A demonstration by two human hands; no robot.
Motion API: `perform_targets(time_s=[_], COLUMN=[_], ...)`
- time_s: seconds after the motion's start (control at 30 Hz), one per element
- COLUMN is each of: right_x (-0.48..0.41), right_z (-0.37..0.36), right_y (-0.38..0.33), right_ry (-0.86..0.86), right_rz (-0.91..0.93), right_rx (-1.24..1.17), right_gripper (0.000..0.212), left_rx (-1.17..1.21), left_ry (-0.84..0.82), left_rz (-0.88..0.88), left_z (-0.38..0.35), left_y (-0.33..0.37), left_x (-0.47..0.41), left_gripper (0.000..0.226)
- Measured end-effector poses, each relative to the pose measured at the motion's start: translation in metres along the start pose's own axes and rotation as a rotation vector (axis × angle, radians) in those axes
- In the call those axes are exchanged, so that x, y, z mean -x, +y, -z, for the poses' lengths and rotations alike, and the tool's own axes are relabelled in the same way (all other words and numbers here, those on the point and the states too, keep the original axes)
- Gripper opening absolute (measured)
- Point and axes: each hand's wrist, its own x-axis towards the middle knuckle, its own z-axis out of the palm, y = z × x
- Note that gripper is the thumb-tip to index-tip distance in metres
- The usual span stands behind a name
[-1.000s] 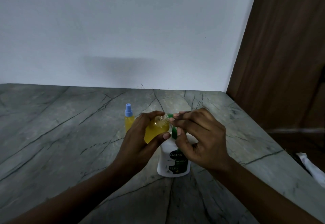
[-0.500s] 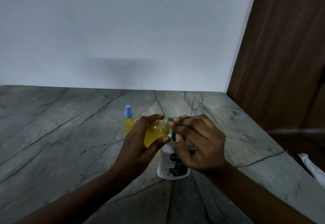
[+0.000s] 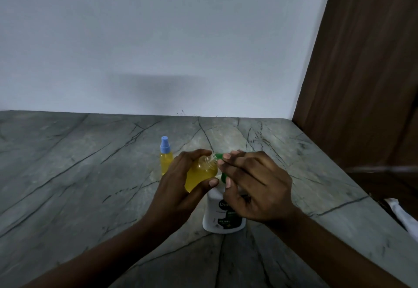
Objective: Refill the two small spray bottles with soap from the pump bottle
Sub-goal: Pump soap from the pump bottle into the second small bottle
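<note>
Yellow liquid fills the clear uncapped spray bottle (image 3: pixel 199 177), gripped tilted by the left hand (image 3: pixel 178 188) above the veined grey counter (image 3: pixel 79 163). Pinching its green head, the right hand (image 3: pixel 255 188) mostly hides the white pump bottle (image 3: pixel 217 217). Behind stands a half-covered blue-capped spray bottle (image 3: pixel 166 158).

Uncapped spray bottle (image 3: pixel 200 178) tilted at pump bottle (image 3: pixel 213 216).

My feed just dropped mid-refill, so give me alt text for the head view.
The left hand holds an uncapped small spray bottle of yellow liquid tilted, its neck at the green spout of the white pump bottle, whose pump head the right hand holds. A second spray bottle with a blue cap stands behind on the grey counter.
</note>
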Motion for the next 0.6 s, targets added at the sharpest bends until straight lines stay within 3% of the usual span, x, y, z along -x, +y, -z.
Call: perform_targets(time_s=[0.2,0.6], right_x=[-0.0030,-0.0058], right_z=[0.0051,0.0045], right_y=[0.0043,0.0008], right_ry=[-0.046,-0.014], right_rz=[0.091,-0.002], right_rx=[0.044,0.005], right_gripper=[0.029,0.028], left_rx=[-0.006,-0.030], left_ry=[0.001,0.003], left_rz=[-0.005,-0.015], left_z=[0.0006,0.0013], left_y=[0.0052,0.0041], left_x=[-0.0021,-0.0027], left_gripper=[0.039,0.039])
